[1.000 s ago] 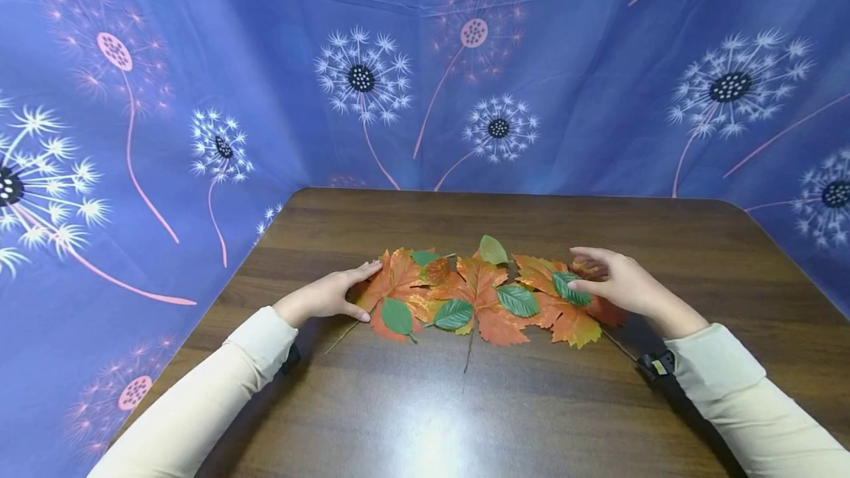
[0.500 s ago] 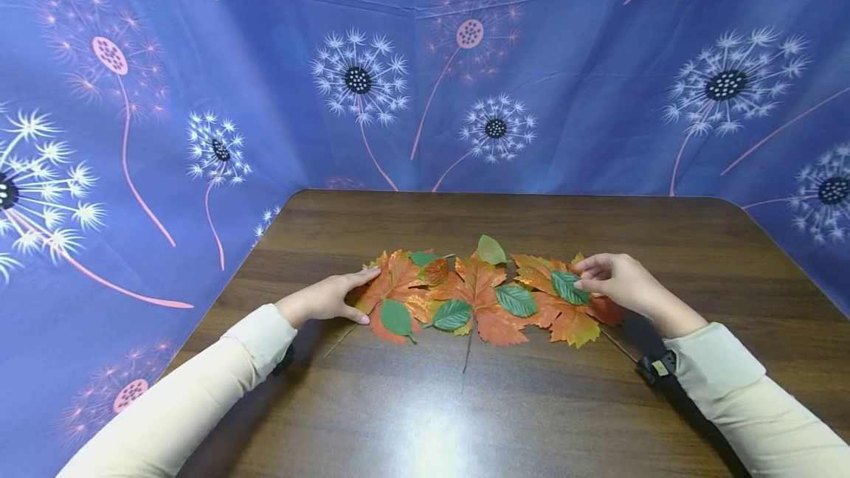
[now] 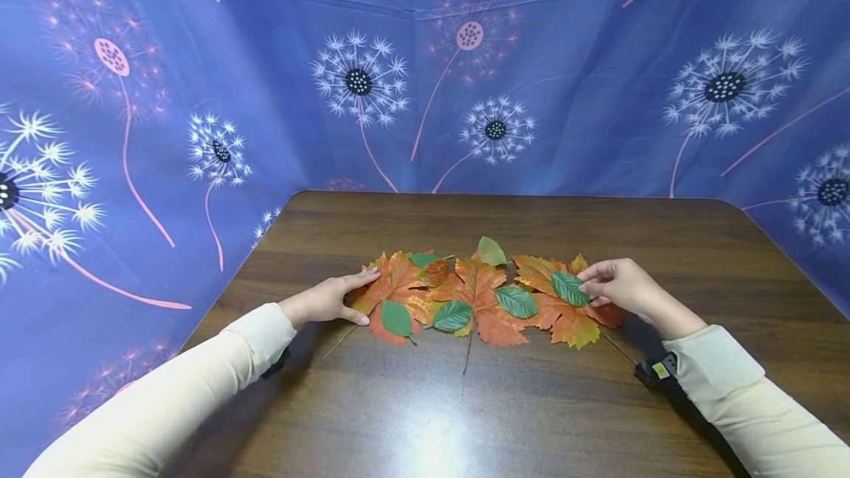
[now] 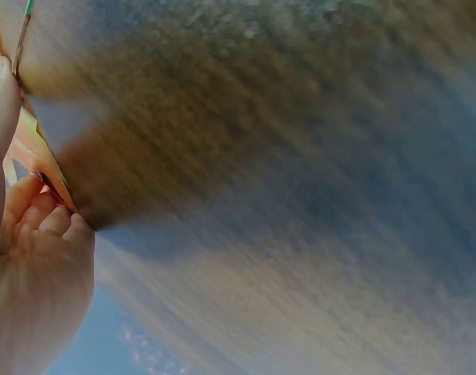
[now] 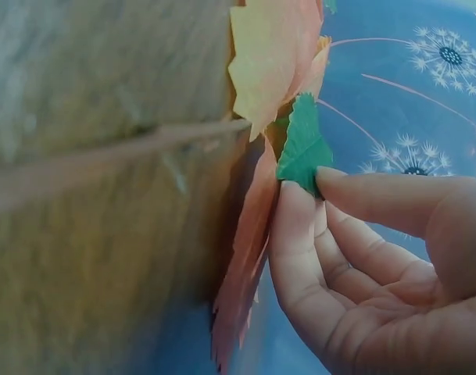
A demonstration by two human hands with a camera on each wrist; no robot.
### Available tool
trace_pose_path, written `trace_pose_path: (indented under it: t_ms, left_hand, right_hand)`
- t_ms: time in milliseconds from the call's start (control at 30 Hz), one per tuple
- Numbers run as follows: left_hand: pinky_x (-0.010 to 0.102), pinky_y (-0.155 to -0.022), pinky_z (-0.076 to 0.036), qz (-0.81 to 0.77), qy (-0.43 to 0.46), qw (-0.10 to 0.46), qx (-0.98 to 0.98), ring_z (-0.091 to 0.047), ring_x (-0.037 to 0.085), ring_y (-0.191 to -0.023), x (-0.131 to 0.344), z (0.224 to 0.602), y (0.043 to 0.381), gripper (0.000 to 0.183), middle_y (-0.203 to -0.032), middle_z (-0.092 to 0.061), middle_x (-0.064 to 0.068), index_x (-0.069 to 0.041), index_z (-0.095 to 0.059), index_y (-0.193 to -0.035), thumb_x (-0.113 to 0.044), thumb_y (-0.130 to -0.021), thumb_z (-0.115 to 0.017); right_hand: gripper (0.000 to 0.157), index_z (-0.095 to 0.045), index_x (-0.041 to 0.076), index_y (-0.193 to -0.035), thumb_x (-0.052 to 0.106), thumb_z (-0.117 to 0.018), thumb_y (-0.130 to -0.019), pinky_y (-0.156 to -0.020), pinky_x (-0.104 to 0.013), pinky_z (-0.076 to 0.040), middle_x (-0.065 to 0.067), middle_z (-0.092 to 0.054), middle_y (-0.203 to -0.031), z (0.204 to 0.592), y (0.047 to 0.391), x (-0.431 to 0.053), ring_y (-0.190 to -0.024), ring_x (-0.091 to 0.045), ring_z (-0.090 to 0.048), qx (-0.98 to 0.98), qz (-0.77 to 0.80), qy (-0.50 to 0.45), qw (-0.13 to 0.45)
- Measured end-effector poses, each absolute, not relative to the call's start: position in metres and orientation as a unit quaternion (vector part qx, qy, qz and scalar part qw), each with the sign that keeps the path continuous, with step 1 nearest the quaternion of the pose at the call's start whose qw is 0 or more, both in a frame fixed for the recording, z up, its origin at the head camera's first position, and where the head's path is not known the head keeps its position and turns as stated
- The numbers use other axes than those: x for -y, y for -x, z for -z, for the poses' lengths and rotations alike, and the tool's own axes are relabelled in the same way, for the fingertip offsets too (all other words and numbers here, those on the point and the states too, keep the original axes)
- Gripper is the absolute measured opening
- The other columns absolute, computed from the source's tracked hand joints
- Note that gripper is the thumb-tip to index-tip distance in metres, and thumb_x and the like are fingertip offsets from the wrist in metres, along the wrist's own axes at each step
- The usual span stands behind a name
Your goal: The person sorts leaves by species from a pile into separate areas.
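Three orange maple leaves lie in a row across the table: a left one (image 3: pixel 397 275), a middle one (image 3: pixel 477 279) and a right one (image 3: pixel 576 325). My right hand (image 3: pixel 627 288) pinches the end of a green leaf (image 3: pixel 568 289) between thumb and fingers, over the right maple leaf. In the right wrist view that green leaf (image 5: pixel 304 144) stands tilted up from the fingertips. My left hand (image 3: pixel 325 301) rests with spread fingers at the outer edge of the left maple leaf, thumb near its stem. More green leaves lie on the row, one (image 3: pixel 396 317) close to the left thumb.
Brown wooden table (image 3: pixel 372 404) under everything, with a bright light reflection near its front. Thin stems stick out from the maple leaves toward the front. A blue dandelion-print cloth (image 3: pixel 265 57) hangs behind and to the left.
My right hand's fingers have closed together onto the green leaf's end, moving slightly right and down. The left hand stays nearly in place by the left maple leaf.
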State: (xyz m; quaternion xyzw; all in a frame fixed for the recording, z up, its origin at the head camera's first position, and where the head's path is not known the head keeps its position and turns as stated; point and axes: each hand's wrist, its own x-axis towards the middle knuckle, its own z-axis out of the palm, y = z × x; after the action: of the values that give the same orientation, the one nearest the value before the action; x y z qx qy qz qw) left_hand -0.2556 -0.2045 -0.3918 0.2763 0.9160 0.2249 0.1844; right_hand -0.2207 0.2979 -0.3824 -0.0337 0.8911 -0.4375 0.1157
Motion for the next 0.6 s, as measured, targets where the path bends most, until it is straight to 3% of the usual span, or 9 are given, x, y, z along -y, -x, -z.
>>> trace_pose_path:
  t_ms: [600]
  left_hand:
    - [0.058, -0.113, -0.026, -0.233, -0.263, 0.173, -0.920, -0.024, 0.042, -0.144, 0.202, 0.394, 0.254, 0.089, -0.158, -0.025, 0.020, -0.012, -0.030, -0.153, -0.030, -0.081, -0.078]
  right_hand:
    - [0.030, -0.056, -0.016, -0.116, 0.002, -0.060, -0.093, -0.069, -0.035, -0.059, -0.008, -0.067, -0.088, 0.370, 0.221, -0.304, -0.073, -0.020, -0.069, -0.871, 0.475, 0.044, 0.114]
